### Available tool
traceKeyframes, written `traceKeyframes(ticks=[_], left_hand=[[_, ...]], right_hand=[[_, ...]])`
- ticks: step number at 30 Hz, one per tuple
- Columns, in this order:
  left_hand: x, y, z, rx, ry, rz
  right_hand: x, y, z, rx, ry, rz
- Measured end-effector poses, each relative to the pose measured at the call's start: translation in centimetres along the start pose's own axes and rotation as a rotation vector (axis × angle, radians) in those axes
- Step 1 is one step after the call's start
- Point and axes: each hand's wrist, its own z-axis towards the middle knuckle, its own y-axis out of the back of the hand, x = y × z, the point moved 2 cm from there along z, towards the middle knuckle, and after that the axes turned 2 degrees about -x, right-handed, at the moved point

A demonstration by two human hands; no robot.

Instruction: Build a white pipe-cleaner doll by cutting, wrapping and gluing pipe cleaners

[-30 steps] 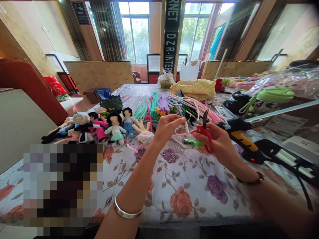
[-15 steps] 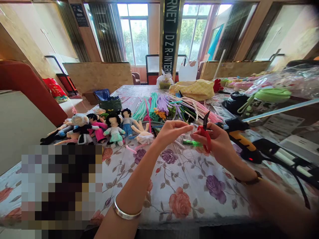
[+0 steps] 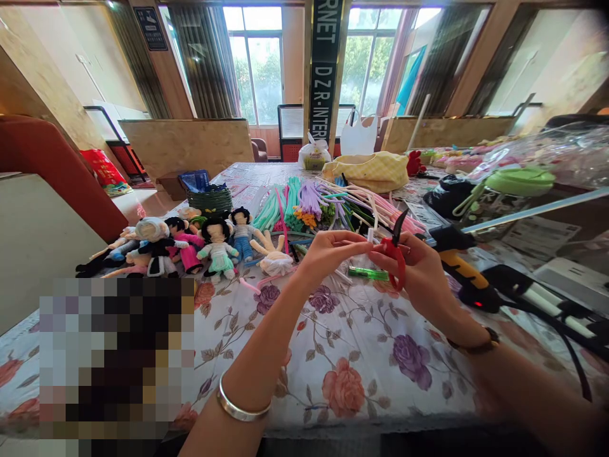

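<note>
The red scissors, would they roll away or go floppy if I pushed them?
The red scissors in the right hand would probably slide, not roll, because the handle curves like a loop. The curved dark blade looks solid, so it's likely stiff, not floppy.

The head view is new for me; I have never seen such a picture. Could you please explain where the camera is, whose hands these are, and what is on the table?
There is no machine arm here. One person wears the camera on the head, so it looks forward and down at their own bare hands.

The left hand seems to pinch a short white piece, close to the fingers of the right hand, which holds red-handled scissors with the dark blades upward.

On the flowered tablecloth are small dolls and, farther back, bundles of coloured strands. The square-patterned patch is blurred, so I cannot tell what it hides.
</note>
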Motion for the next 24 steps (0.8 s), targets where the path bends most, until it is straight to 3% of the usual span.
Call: traceKeyframes(ticks=[4,7,10,18,24], left_hand=[[-0.3,0.5,0.2,-0.112,-0.032,-0.207],[-0.7,0.9,0.2,-0.184,-0.114,-0.334],[-0.8,1.1,0.1,-0.186,-0.102,-0.4],[-0.9,0.8,-0.1,-0.134,-0.089,-0.354],[-1.1,0.9,-0.2,-0.166,-0.093,-0.284]], right_hand=[[-0.3,0.0,0.1,0.029,-0.022,-0.065],[-1.1,-0.1,0.1,0.161,-0.014,-0.124],[-1.7,-0.3,0.1,0.281,-0.008,-0.203],[-1.7,-0.3,0.2,0.355,-0.032,-0.331],[-1.9,0.0,0.6,0.378,-0.071,-0.351]])
